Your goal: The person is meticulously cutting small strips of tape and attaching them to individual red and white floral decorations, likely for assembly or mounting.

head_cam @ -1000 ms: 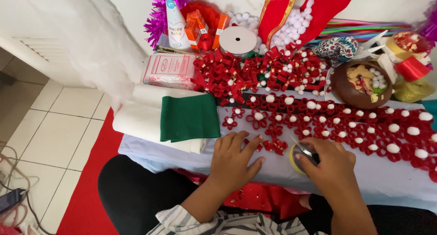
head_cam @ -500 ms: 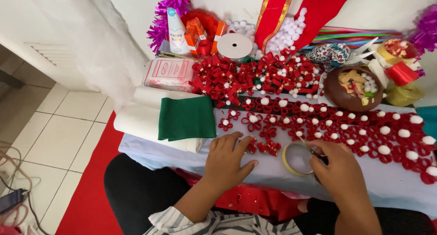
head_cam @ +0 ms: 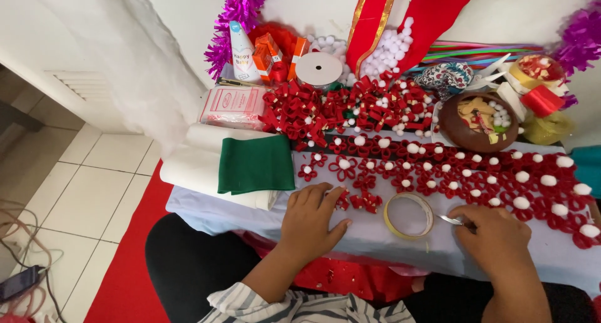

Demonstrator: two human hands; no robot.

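My left hand [head_cam: 311, 218] lies palm down on the pale cloth at the table's front edge, fingers spread, fingertips touching small red ribbon flowers [head_cam: 359, 201]. My right hand [head_cam: 494, 237] is closed around a thin metal tool [head_cam: 449, 220] whose tip points left toward a yellowish tape ring [head_cam: 409, 215] lying flat between the two hands. Rows of red ribbon flowers with white pompom centres [head_cam: 476, 173] run across the table just beyond the hands.
A folded green felt piece [head_cam: 255, 163] rests on white rolls at the left. Behind are a heap of red bows [head_cam: 325, 110], a brown bowl [head_cam: 464, 133] of bits, a white ribbon spool [head_cam: 318, 69], glue bottles, purple tinsel [head_cam: 233, 16] and red fabric.
My right hand has drawn back to the right, off the tape ring, which now lies fully uncovered. My left hand stays flat near the loose flowers.
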